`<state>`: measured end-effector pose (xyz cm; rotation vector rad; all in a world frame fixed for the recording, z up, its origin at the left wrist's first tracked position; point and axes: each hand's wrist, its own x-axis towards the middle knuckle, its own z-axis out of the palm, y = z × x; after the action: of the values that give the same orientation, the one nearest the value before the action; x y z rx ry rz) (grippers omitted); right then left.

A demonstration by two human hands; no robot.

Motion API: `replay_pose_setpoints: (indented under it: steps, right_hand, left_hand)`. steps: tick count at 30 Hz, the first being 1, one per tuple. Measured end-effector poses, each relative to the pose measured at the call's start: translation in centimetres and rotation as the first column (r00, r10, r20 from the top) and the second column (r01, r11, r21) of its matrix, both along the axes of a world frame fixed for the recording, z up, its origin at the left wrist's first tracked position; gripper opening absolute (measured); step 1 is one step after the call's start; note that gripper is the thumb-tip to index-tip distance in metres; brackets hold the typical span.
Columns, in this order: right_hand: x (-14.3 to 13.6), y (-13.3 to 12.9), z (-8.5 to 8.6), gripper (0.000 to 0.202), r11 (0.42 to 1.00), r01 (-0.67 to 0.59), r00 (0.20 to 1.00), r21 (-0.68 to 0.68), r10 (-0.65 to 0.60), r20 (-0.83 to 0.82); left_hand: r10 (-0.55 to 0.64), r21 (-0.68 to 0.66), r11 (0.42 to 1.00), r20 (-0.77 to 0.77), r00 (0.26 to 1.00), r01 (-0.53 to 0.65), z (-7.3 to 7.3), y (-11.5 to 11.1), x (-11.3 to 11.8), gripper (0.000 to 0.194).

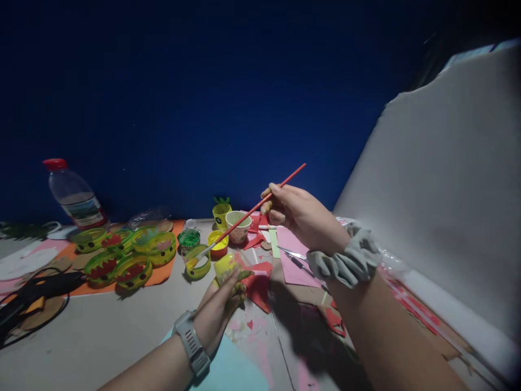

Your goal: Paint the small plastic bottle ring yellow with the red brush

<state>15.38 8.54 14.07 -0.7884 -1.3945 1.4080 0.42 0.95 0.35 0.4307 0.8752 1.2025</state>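
Note:
My right hand point(293, 212) is closed on a long red paintbrush point(248, 213), which slants down to the left. Its yellow-tipped bristles are over a yellow-green ring point(198, 263) on the table. Beside that ring, my left hand point(223, 298) is closed around a yellow cup-like piece point(225, 266), partly hidden by the fingers. Behind the brush stand an open pot of yellow paint point(218, 243), a pot of green paint point(189, 239), a patterned cup point(238, 228) and a small yellow pineapple-like cup point(222, 214).
Several painted rings point(133, 270) lie on orange paper point(165, 273) at left, near a red-capped bottle point(79, 201) and a black glue gun point(44, 285). Pink paper point(293, 269), a pen point(299, 263) and red scraps point(258, 290) lie at centre right. A pale panel point(439, 190) rises at right.

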Motion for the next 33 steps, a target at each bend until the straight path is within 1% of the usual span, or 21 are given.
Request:
replay_pose_setpoints:
  steps: [2,4,6,9,11,13,15,20,23,26,28,30,33]
  right_hand:
    - [-0.2,0.2,-0.3,0.026,0.999,0.019,0.999,0.039,-0.021,0.047]
    - [-0.4,0.0,-0.3,0.029,0.989,0.063,0.988,0.133,-0.081,0.132]
    - [-0.6,-0.5,-0.1,0.03,0.964,0.109,0.96,0.242,-0.165,0.225]
    - [-1.0,-1.7,0.6,0.03,0.903,0.14,0.898,0.406,-0.289,0.332]
    - [-1.2,-2.7,1.0,0.031,0.848,0.141,0.857,0.51,-0.363,0.366]
    - [-1.4,-3.6,1.4,0.031,0.796,0.151,0.822,0.586,-0.43,0.372]
    - [-1.6,-4.4,1.6,0.031,0.765,0.168,0.805,0.621,-0.471,0.362]
    - [-1.6,-5.4,1.8,0.027,0.739,0.164,0.788,0.653,-0.497,0.364]
    - [-1.5,-5.5,2.0,0.026,0.709,0.133,0.737,0.692,-0.538,0.41]
    - [-1.4,-5.5,2.1,0.027,0.662,0.1,0.673,0.743,-0.595,0.44]
    - [-1.5,-5.5,2.1,0.028,0.641,0.076,0.642,0.764,-0.618,0.454]
    - [-1.5,-5.5,2.0,0.027,0.627,0.07,0.627,0.776,-0.633,0.455]
    - [-1.4,-5.7,2.0,0.025,0.596,0.105,0.615,0.796,-0.668,0.419]
  left_hand:
    - [0.001,0.004,1.0,-0.005,1.0,-0.001,-0.1,0.0,0.0,0.037]
    - [-0.005,0.015,1.0,-0.018,1.0,0.005,-0.1,0.0,-0.1,0.036]
    - [-0.005,0.019,1.0,-0.021,1.0,0.006,-0.2,0.1,-0.2,0.035]
    - [0.01,0.007,1.0,-0.007,1.0,-0.01,-0.1,0.1,-0.2,0.033]
    - [0.021,-0.005,1.0,-0.008,1.0,-0.022,0.0,0.1,-0.2,0.034]
    - [0.026,-0.003,1.0,-0.012,1.0,-0.026,0.0,0.2,-0.1,0.035]
    - [0.019,0.007,1.0,-0.014,1.0,-0.019,-0.1,0.2,-0.1,0.035]
    - [0.012,0.022,1.0,0.01,1.0,-0.012,-0.5,0.1,-0.2,0.036]
    - [0.013,0.015,1.0,0.01,1.0,-0.013,-0.5,0.1,-0.2,0.034]
    - [0.027,0.001,1.0,0.002,1.0,-0.027,-0.2,0.2,-0.2,0.03]
    - [0.024,-0.002,1.0,-0.011,1.0,-0.024,-0.1,0.2,-0.1,0.029]
    - [0.024,-0.008,1.0,-0.019,1.0,-0.024,-0.1,0.2,-0.1,0.029]
    - [0.02,-0.015,1.0,-0.007,1.0,-0.02,-0.1,0.2,-0.1,0.031]
